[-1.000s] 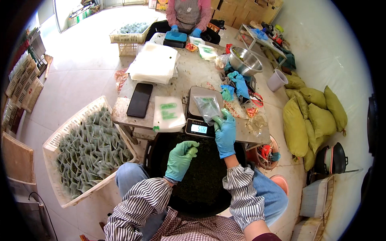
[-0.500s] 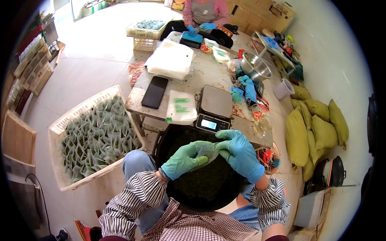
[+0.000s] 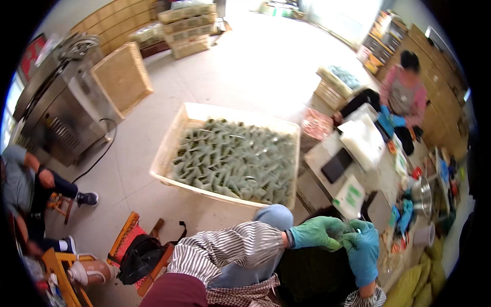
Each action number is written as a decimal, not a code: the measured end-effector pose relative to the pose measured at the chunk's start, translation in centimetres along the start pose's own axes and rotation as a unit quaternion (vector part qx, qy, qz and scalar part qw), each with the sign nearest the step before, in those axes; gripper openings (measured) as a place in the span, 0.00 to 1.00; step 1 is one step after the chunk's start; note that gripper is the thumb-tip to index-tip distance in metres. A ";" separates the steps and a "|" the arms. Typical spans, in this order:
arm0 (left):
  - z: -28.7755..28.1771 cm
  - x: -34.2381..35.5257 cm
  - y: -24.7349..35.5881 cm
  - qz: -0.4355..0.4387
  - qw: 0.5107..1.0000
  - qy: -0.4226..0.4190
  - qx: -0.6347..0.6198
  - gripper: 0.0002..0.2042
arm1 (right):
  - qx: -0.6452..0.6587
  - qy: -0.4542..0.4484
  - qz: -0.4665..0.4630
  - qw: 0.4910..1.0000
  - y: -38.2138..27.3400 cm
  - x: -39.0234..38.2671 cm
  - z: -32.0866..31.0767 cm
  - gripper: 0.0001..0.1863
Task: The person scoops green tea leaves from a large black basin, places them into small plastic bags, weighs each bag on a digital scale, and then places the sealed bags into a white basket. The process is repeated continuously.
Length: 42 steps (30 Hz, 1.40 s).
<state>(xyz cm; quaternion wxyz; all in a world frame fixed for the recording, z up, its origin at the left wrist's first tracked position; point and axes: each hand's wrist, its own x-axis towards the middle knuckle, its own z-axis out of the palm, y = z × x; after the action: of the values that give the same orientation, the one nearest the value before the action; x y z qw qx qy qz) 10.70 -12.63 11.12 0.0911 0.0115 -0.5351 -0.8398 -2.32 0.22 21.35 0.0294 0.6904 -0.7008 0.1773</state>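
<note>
Left hand (image 3: 318, 233) and right hand (image 3: 364, 251) pinch a mostly hidden bag (image 3: 353, 231) — likely light, soft and slippery, best held by its rim — beside the surface's (image 3: 316, 160) near edge.

Sachet (image 3: 352, 231) between left grip (image 3: 319, 233) and right grip (image 3: 363, 250) mostly hidden, right sleeve (image 3: 366, 298) cut off by lower edge

Blk bag (image 3: 141, 258) on wooden chair (image 3: 123, 234), pinkish jug (image 3: 92, 271) to L, steel mchn (image 3: 66, 115) nr tan panel (image 3: 123, 79), stacked crates (image 3: 187, 31) beyond.
</note>
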 end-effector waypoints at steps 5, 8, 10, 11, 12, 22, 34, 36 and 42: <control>-3.8 -3.0 5.6 0.263 0.744 0.223 0.573 0.11 | -0.105 0.072 -0.065 0.990 -3.2 4.6 1.1 0.09; -7.5 -5.3 8.3 0.212 0.703 0.229 0.639 0.10 | 0.079 0.031 -0.037 0.996 -4.4 7.4 2.1 0.15; -13.4 -7.4 10.7 0.193 0.707 0.285 0.617 0.08 | 0.174 0.085 -0.012 0.981 -4.4 8.1 2.6 0.16; -17.0 -8.7 12.0 0.192 0.709 0.347 0.583 0.08 | 0.211 0.092 0.028 0.973 -4.1 8.1 2.9 0.16; -21.0 -10.0 13.5 0.161 0.746 0.369 0.531 0.07 | 0.218 0.128 0.033 0.967 -3.7 7.8 3.2 0.15; -53.1 -25.1 12.0 -0.038 0.669 0.685 0.286 0.11 | 0.343 -0.020 0.288 0.894 1.1 -1.8 6.8 0.14; -58.5 -24.4 3.3 -0.210 0.712 0.495 0.452 0.23 | 0.338 -0.058 0.336 0.877 0.2 -3.6 9.9 0.13; -57.5 -24.0 4.2 -0.203 0.754 0.501 0.372 0.27 | 0.329 -0.062 0.317 0.887 -0.5 -3.6 10.1 0.12; -46.8 -16.9 9.1 0.041 0.675 0.571 0.466 0.21 | 0.327 -0.073 0.347 0.876 -1.2 -6.9 10.1 0.15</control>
<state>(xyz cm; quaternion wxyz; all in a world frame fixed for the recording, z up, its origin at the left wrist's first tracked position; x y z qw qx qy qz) 34.09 -55.55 -1.98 0.3959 0.5074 -0.7010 -0.3072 1.27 3.91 10.16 -0.3124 0.3843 -0.7977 0.3440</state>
